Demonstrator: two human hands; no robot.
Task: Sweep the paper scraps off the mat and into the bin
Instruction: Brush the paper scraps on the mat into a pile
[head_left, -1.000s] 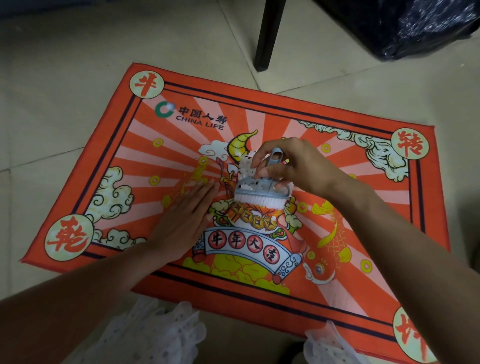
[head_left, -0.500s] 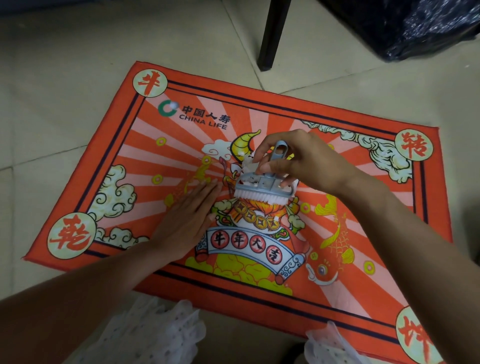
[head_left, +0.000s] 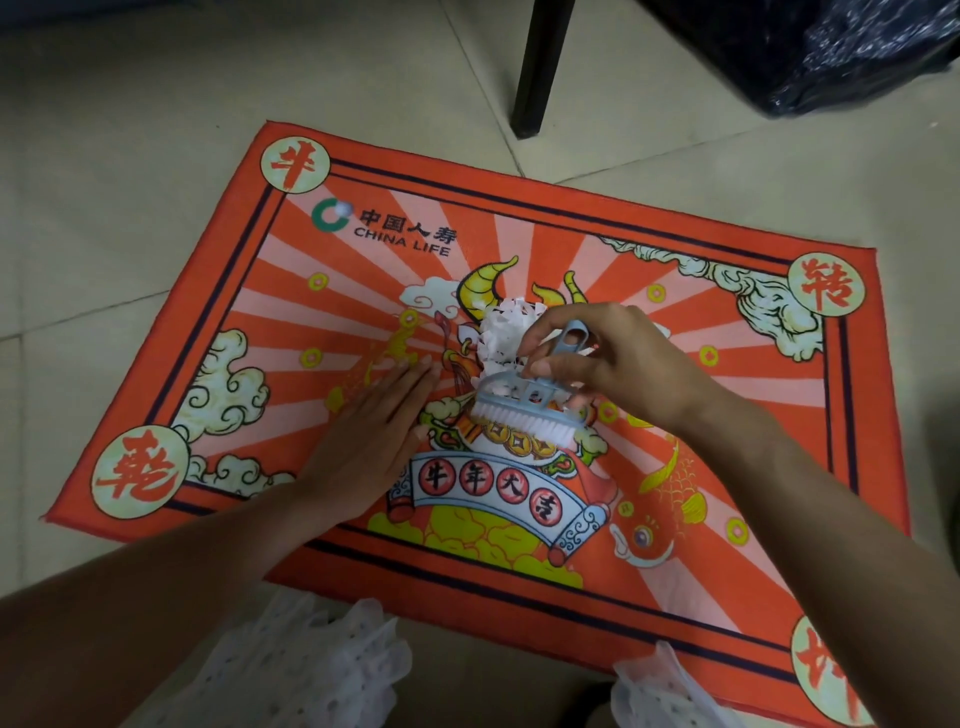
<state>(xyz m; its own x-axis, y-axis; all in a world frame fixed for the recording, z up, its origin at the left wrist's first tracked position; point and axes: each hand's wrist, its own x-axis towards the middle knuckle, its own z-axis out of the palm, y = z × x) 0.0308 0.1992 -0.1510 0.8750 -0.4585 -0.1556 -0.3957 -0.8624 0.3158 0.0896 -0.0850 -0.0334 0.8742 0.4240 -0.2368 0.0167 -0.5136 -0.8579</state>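
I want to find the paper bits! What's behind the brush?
White paper scraps are piled on the mat just behind the blue brush. The right hand covers any further right.

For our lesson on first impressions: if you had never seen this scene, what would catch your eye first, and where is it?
The bright orange mat with cartoon pictures fills the middle of the pale tiled floor. At its centre the right hand grips a small blue brush, bristles down, beside a heap of white paper scraps. The left hand lies flat on the mat just left of the brush.
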